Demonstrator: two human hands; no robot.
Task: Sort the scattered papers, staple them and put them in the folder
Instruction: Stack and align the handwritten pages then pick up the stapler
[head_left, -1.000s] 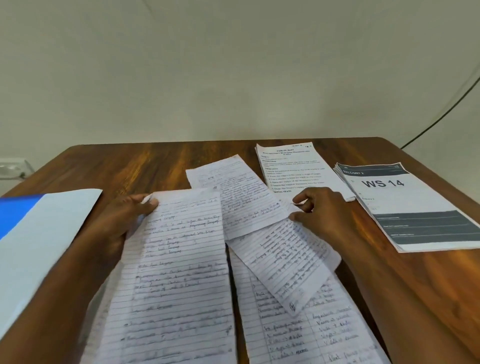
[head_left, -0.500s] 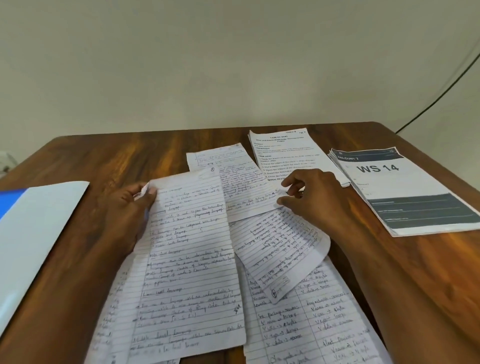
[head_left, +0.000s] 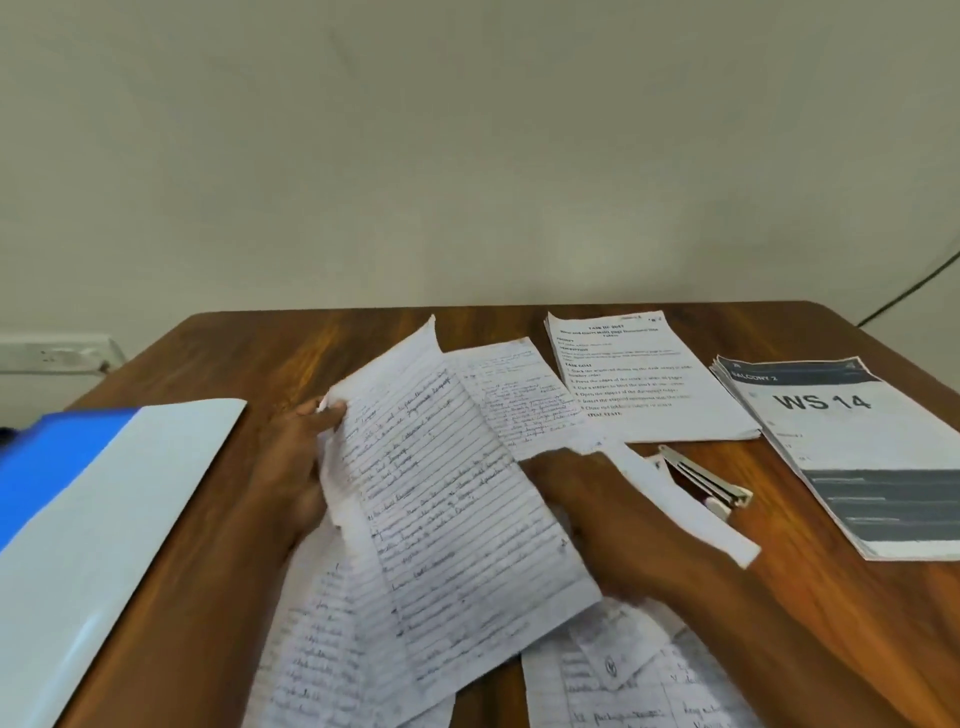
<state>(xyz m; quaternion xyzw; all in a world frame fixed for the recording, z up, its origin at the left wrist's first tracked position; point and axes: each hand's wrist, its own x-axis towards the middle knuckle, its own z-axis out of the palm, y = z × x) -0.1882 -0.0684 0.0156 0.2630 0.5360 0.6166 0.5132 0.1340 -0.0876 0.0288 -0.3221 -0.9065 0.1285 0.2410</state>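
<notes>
Left hand (head_left: 296, 467) pinches the lined handwritten sheet (head_left: 447, 499) tilted up at table centre, right hand (head_left: 587, 499) grasps another white sheet (head_left: 691, 514) toward 3 o'clock; that sheet may knock the silver stapler (head_left: 706, 480), loose pages slipping.

The tabletop (head_left: 519, 332) is reddish-brown wood with darker grain streaks. On it, the lined sheets (head_left: 447, 499) are white with fine ruled lines and dark handwriting. Left of them the folder (head_left: 104, 509) is pale white with a bright blue band at its far edge. Right of the sheets, the stapler (head_left: 701, 480) is silver and white, the printed page (head_left: 649, 384) white with black type, and the booklet (head_left: 852, 452) white with dark grey bands and black "WS 14".
</notes>
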